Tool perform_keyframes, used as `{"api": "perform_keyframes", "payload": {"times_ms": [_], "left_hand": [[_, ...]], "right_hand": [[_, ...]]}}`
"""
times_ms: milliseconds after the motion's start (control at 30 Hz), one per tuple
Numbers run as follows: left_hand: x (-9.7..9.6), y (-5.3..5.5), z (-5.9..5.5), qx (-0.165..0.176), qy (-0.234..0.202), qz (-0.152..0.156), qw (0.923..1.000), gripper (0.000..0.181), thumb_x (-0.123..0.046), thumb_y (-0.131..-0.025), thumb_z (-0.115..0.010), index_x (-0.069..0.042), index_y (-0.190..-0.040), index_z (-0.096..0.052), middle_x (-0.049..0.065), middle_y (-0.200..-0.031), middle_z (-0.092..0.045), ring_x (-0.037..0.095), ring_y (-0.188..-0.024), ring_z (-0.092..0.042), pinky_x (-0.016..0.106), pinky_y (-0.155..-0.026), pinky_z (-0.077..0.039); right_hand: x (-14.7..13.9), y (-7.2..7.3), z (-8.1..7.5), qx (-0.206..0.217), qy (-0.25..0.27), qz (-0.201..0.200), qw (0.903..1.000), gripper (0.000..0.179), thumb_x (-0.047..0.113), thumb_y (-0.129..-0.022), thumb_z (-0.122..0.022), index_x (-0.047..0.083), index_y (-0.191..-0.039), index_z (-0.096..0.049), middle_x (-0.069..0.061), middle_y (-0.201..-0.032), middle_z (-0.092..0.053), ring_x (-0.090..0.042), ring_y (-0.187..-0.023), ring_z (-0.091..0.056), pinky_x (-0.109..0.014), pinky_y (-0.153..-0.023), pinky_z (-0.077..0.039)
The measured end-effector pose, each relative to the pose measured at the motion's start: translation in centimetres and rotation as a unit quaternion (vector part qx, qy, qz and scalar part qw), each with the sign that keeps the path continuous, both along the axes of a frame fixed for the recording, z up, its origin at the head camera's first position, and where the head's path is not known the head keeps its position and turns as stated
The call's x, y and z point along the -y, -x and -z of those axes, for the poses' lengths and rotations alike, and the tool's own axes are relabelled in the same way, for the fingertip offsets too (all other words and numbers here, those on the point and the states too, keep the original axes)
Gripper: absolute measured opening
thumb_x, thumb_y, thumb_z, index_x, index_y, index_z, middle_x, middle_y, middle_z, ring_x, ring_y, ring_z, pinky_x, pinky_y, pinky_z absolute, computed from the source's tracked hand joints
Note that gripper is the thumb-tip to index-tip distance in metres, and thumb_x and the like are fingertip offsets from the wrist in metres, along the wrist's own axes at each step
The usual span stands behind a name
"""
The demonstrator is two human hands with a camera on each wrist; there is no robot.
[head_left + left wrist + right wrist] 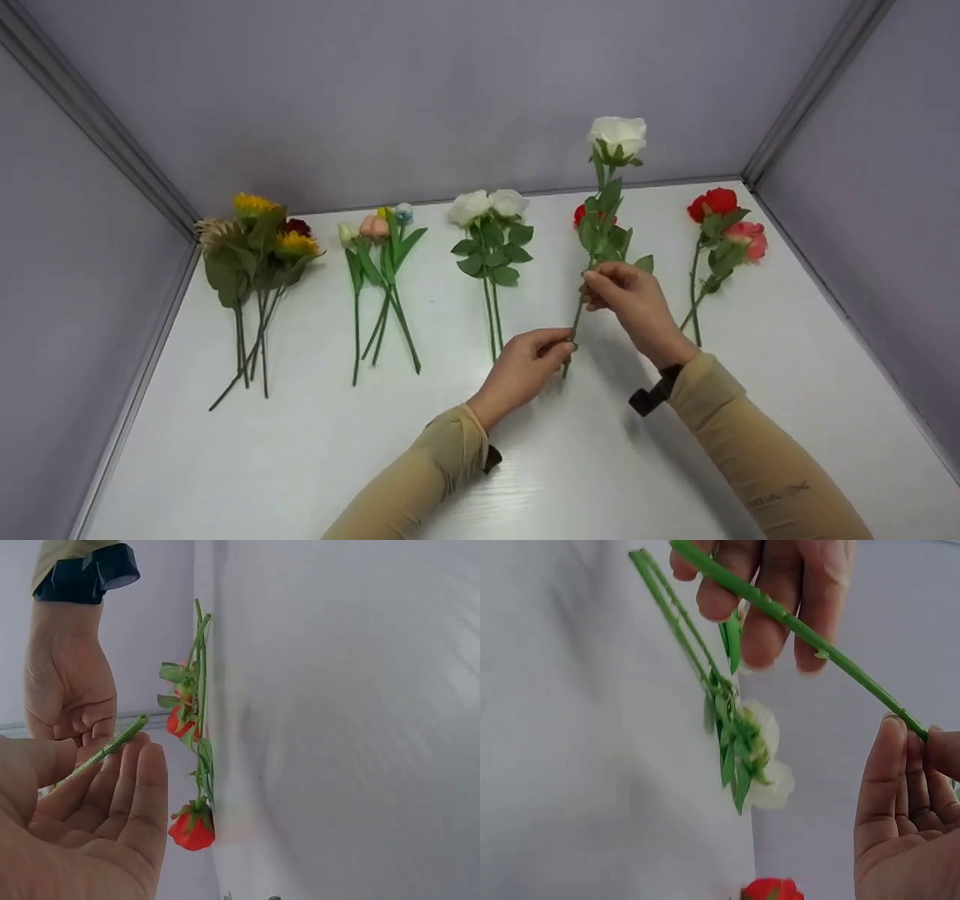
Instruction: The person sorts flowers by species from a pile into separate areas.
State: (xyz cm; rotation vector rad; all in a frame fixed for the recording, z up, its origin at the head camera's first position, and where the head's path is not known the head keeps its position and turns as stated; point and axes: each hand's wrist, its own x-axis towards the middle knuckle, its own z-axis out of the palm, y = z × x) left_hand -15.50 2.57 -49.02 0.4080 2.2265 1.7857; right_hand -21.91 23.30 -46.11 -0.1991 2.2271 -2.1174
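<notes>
A white rose (618,136) stands upright over the table, its leafy green stem (576,319) between both hands. My right hand (634,304) pinches the stem just below the leaves; in the right wrist view, the thumb and fingertips of that right hand (907,817) meet on it. Lower down, my left hand (525,371) holds the stem near its cut end, the tip sticking out below. The left wrist view shows this end of the stem (124,736) lying across the left hand's (97,825) fingers, the thumb over it. Leaves partly cover a red flower (580,216) behind.
On the white table (300,465) lie two white roses (487,206), several tulips (375,227) and a bunch with sunflowers (296,244) to the left. A red rose (712,202) and a pink rose (746,238) lie at right. Grey panels (375,97) enclose the table.
</notes>
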Motion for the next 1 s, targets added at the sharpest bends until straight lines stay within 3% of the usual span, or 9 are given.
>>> {"api": "perform_keyframes", "payload": {"times_ms": [100,200,433,633,800,1000], "left_hand": [[0.6,-0.2,0.0,0.033,-0.051,0.004,0.9982,0.029,-0.019,-0.103,-0.064,-0.003,-0.127,-0.070,0.001,-0.105,-0.075,0.016,-0.096,-0.071,0.031,-0.082,-0.060],[1.1,-0.5,0.1,0.048,-0.072,-0.001,0.9963,0.022,-0.016,-0.102,-0.066,-0.004,-0.119,-0.074,0.002,-0.098,-0.075,0.018,-0.090,-0.072,0.032,-0.078,-0.061],[2.0,-1.1,0.6,0.050,-0.067,-0.024,0.9962,0.023,-0.015,-0.099,-0.070,0.002,-0.114,-0.073,0.003,-0.094,-0.075,0.016,-0.085,-0.072,0.032,-0.074,-0.061],[2.4,-1.4,0.8,0.046,-0.054,-0.045,0.9964,0.020,-0.015,-0.095,-0.075,-0.001,-0.110,-0.074,0.001,-0.091,-0.074,0.016,-0.082,-0.071,0.031,-0.071,-0.061],[2.6,-1.7,1.2,0.043,-0.046,-0.049,0.9968,0.014,-0.016,-0.094,-0.076,-0.006,-0.104,-0.073,0.001,-0.089,-0.072,0.015,-0.080,-0.070,0.030,-0.070,-0.060],[2.7,-1.8,1.6,0.045,-0.053,-0.043,0.9966,0.019,-0.018,-0.094,-0.076,-0.004,-0.106,-0.073,0.001,-0.092,-0.072,0.014,-0.082,-0.070,0.030,-0.071,-0.060]], "right_hand": [[1.4,-0.7,-0.2,-0.005,0.030,-0.014,0.9994,0.036,0.031,-0.096,-0.075,-0.002,-0.110,-0.069,-0.017,-0.097,-0.067,-0.025,-0.086,-0.067,-0.038,-0.080,-0.060],[2.3,-1.2,-0.2,0.003,0.054,-0.014,0.9985,0.036,0.028,-0.095,-0.077,-0.003,-0.110,-0.070,-0.017,-0.096,-0.068,-0.025,-0.084,-0.067,-0.040,-0.080,-0.060],[3.5,-2.2,0.2,0.032,0.077,0.003,0.9965,0.045,0.026,-0.091,-0.081,-0.009,-0.116,-0.067,-0.020,-0.100,-0.071,-0.027,-0.084,-0.071,-0.043,-0.081,-0.061],[4.1,-2.9,0.5,0.045,0.103,-0.003,0.9937,0.044,0.021,-0.090,-0.082,-0.008,-0.118,-0.066,-0.023,-0.104,-0.071,-0.032,-0.092,-0.072,-0.046,-0.085,-0.060],[4.5,-3.3,0.7,0.050,0.098,-0.003,0.9939,0.037,0.017,-0.089,-0.083,-0.004,-0.114,-0.068,-0.023,-0.103,-0.071,-0.033,-0.092,-0.072,-0.046,-0.084,-0.060],[4.7,-3.1,1.0,0.052,0.087,0.007,0.9948,0.034,0.015,-0.089,-0.082,-0.005,-0.113,-0.068,-0.022,-0.101,-0.071,-0.029,-0.088,-0.072,-0.044,-0.082,-0.061]]}}
